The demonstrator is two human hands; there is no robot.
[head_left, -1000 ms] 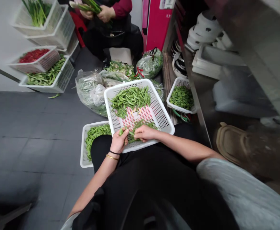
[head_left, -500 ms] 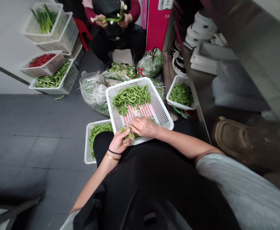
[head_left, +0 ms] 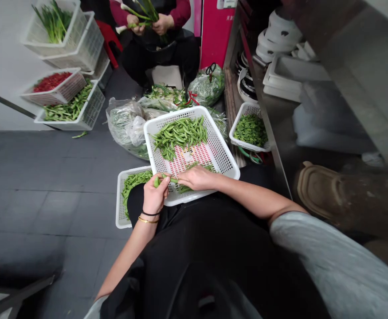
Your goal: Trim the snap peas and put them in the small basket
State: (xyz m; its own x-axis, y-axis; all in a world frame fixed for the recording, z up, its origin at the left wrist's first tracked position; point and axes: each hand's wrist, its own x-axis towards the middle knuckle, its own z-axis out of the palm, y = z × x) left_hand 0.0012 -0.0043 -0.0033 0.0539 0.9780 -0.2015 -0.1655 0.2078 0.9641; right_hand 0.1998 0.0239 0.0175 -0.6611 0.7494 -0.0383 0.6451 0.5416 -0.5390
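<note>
Green pod [head_left: 166, 179] in left hand [head_left: 154, 198], one end hidden under right hand [head_left: 197, 177]

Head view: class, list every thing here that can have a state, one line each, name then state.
left hand, grip shut on one end of the bean pod
right hand, grip shut on the pod's other end
bean pod, held between both hands over the lap basket
lap basket, part filled, pods heaped at far end
floor basket, holds pods
small basket, filled with green bits
</note>
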